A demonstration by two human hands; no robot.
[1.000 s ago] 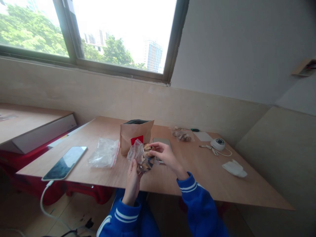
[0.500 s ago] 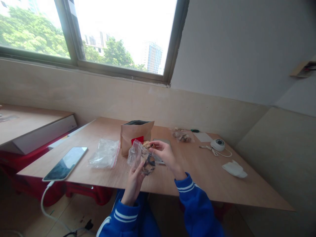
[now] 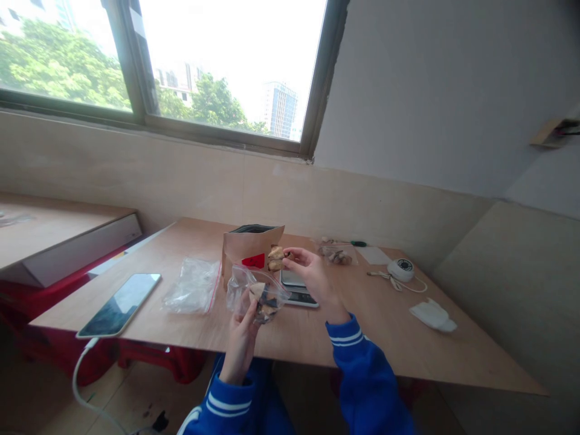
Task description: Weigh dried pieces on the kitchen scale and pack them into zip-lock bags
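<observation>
My left hand [image 3: 243, 332] is closed on a clear zip bag [image 3: 235, 290], held up over the table's front edge. Inside are several tan and dark dried pieces [image 3: 265, 305] that look like dried mushroom. Between the fingertips of my right hand [image 3: 312, 275] are tan dried mushroom pieces [image 3: 275, 258], raised above the bag's mouth. A brown paper pouch [image 3: 240, 243] with a red label and an open top stands just behind both hands. Partly hidden under my right hand lies a small kitchen scale [image 3: 301, 298].
Flat clear plastic bags [image 3: 193, 287] and a phone [image 3: 120, 305] with a white cable lie to the left. Toward the back right are another filled zip bag [image 3: 339, 255], a green-handled tool [image 3: 359, 243], white paper, a white camera [image 3: 401, 269] and a crumpled tissue [image 3: 432, 314].
My right hand has moved up and right from the bag's mouth, lifting the mushroom pieces clear. My left hand with the bag has shifted slightly left, and more of the scale shows.
</observation>
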